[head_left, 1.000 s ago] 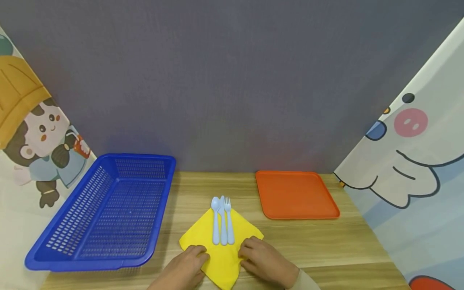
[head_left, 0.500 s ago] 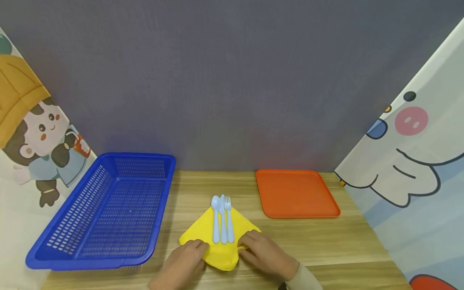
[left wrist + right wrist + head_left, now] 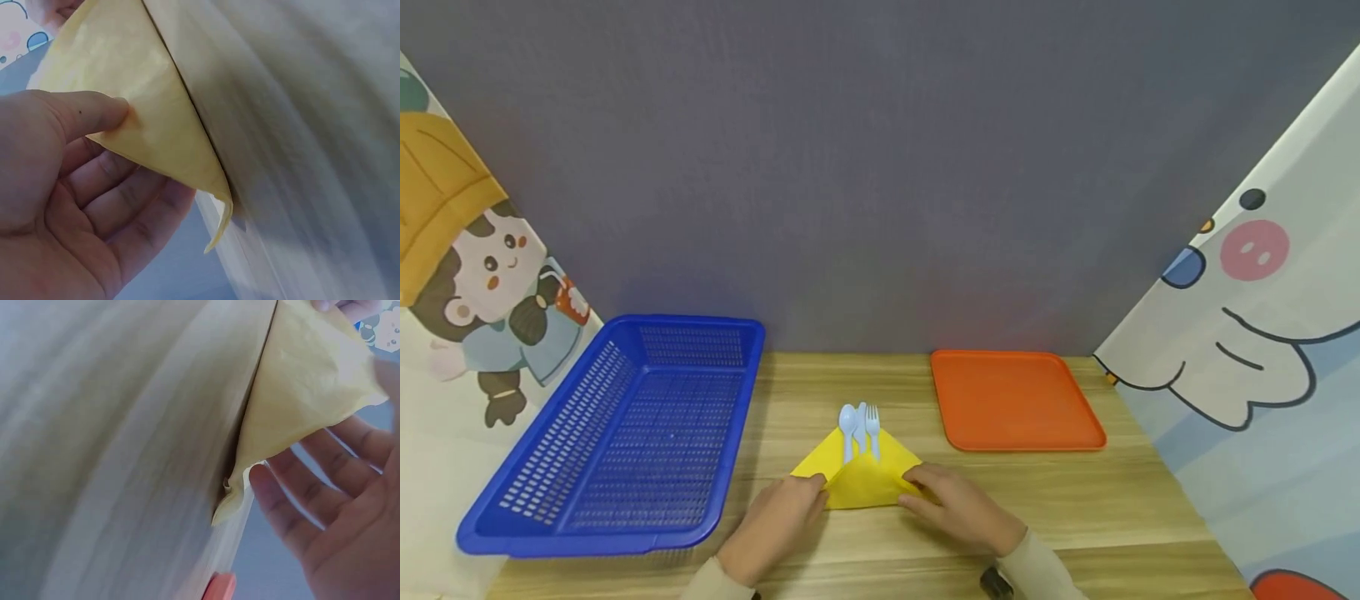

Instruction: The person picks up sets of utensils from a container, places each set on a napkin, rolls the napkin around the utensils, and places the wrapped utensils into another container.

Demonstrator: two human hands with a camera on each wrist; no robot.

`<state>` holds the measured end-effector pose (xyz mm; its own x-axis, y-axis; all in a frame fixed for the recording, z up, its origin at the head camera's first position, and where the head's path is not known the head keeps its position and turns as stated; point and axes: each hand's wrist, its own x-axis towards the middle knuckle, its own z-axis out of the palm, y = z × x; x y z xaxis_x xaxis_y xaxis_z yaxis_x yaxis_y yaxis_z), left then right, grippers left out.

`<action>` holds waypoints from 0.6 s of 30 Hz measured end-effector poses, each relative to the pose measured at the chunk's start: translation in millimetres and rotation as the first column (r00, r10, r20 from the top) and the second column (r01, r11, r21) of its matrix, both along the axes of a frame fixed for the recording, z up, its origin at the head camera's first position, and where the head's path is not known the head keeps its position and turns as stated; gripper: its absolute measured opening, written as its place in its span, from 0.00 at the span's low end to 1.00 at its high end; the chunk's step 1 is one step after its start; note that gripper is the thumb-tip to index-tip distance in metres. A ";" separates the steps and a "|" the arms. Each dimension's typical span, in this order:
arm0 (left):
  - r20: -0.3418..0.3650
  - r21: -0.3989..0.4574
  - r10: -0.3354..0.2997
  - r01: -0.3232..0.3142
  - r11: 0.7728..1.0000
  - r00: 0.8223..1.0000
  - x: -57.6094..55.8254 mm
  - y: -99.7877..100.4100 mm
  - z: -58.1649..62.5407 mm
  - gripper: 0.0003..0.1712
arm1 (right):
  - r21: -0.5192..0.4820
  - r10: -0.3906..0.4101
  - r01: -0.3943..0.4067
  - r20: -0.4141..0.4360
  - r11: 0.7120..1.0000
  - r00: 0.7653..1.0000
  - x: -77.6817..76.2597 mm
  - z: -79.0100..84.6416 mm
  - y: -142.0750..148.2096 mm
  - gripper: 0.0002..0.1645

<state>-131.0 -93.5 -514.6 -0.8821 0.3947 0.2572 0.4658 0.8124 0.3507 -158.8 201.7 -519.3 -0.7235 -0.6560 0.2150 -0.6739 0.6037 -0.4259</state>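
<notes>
Two pinches, fingers part-curled: your left hand (image 3: 781,515) at 8 o'clock and right hand (image 3: 961,505) at 4 hold the yellow cloth (image 3: 863,488) folded partway over the spoon (image 3: 847,419), knife (image 3: 860,427) and fork (image 3: 873,422), heads out at 12, so an uneven tug could skew them.

Cutlery (image 3: 861,429) lies partly inside a cloth (image 3: 865,487), between a basket (image 3: 655,450) at left and a tray (image 3: 1018,402) at right.

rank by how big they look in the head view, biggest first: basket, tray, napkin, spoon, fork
1. Blue basket
2. Orange tray
3. Yellow napkin
4. Spoon and fork: visible parts look too alike to rank
</notes>
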 end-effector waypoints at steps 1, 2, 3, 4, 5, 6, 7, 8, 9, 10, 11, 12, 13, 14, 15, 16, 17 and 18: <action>0.011 0.003 0.003 -0.003 1.000 1.000 -1.9 0.3 0.3 0.19 | -0.001 0.002 -0.002 0.001 1.000 1.000 -2.2 0.4 -0.3 0.12; 0.022 0.007 0.007 -0.007 1.000 1.000 -3.6 0.6 0.3 0.19 | -0.002 0.003 -0.003 -0.001 1.000 1.000 -4.4 0.8 -0.6 0.10; 0.027 0.008 0.011 -0.011 1.000 1.000 -5.1 1.1 0.3 0.19 | 0.000 -0.001 0.001 -0.002 1.000 1.000 -6.4 1.1 -1.1 0.08; 0.027 0.009 0.016 -0.016 1.000 1.000 -6.5 1.8 -0.3 0.18 | 0.001 -0.008 0.008 0.002 1.000 1.000 -8.0 1.2 -1.3 0.08; 0.029 0.012 0.021 -0.022 1.000 0.999 -7.8 2.6 -1.1 0.18 | 0.005 -0.020 0.020 0.012 1.000 1.000 -9.5 1.6 -1.7 0.09; 0.029 0.013 0.029 -0.030 0.999 0.999 -9.2 3.4 -1.9 0.18 | 0.005 -0.030 0.029 0.026 1.000 0.999 -10.7 1.8 -2.0 0.10; 0.029 0.015 0.037 -0.038 0.999 0.999 -10.5 4.1 -2.5 0.17 | 0.011 -0.043 0.043 0.036 0.999 0.998 -12.0 1.6 -2.2 0.11; 0.029 0.015 0.047 -0.047 0.999 0.998 -11.6 4.8 -3.1 0.17 | 0.016 -0.054 0.053 0.049 0.998 0.997 -13.1 1.4 -2.3 0.12; 0.026 0.013 0.057 -0.058 0.998 0.998 -12.9 5.5 -3.8 0.16 | 0.025 -0.065 0.063 0.056 0.998 0.996 -14.2 1.1 -2.5 0.12; 0.025 0.015 0.067 -0.067 0.998 0.997 -14.1 6.1 -4.1 0.16 | 0.034 -0.073 0.071 0.062 0.997 0.995 -15.2 0.8 -2.6 0.13; 0.027 0.015 0.077 -0.078 0.997 0.997 -15.1 6.6 -4.3 0.15 | 0.045 -0.081 0.079 0.069 0.996 0.994 -16.2 0.4 -2.7 0.13; 0.028 0.012 0.088 -0.088 0.996 0.996 -16.0 7.0 -4.5 0.15 | 0.054 -0.089 0.085 0.076 0.995 0.993 -17.1 -0.1 -2.8 0.14; 0.031 0.008 0.099 -0.099 0.995 0.995 -16.9 7.2 -4.6 0.14 | 0.065 -0.098 0.092 0.082 0.994 0.992 -18.2 -0.7 -2.9 0.14; 0.033 0.001 0.112 -0.112 0.994 0.993 -17.8 7.3 -4.8 0.14 | 0.071 -0.104 0.098 0.090 0.993 0.990 -19.1 -0.9 -3.2 0.14; 0.037 -0.005 0.122 -0.122 0.992 0.992 -18.7 7.4 -5.0 0.13 | 0.075 -0.110 0.103 0.099 0.992 0.989 -20.0 -1.1 -3.4 0.15; 0.044 -0.012 0.131 -0.130 0.991 0.990 -19.1 7.5 -4.8 0.13 | 0.080 -0.116 0.108 0.107 0.991 0.987 -20.8 -1.1 -3.6 0.15; 0.049 -0.020 0.138 -0.137 0.990 0.989 -19.7 7.5 -5.0 0.13 | 0.082 -0.122 0.113 0.119 0.990 0.985 -21.4 -0.9 -3.9 0.15; 0.053 -0.025 0.143 -0.142 0.990 0.988 -20.2 7.6 -5.2 0.13 | 0.082 -0.125 0.115 0.127 0.990 0.984 -22.1 -0.8 -4.1 0.15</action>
<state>-151.1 -85.9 -519.8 -0.9421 0.2689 0.2002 0.3255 0.8768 0.3541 -180.9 197.7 -520.2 -0.8168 -0.5730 0.0669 -0.5356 0.7102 -0.4569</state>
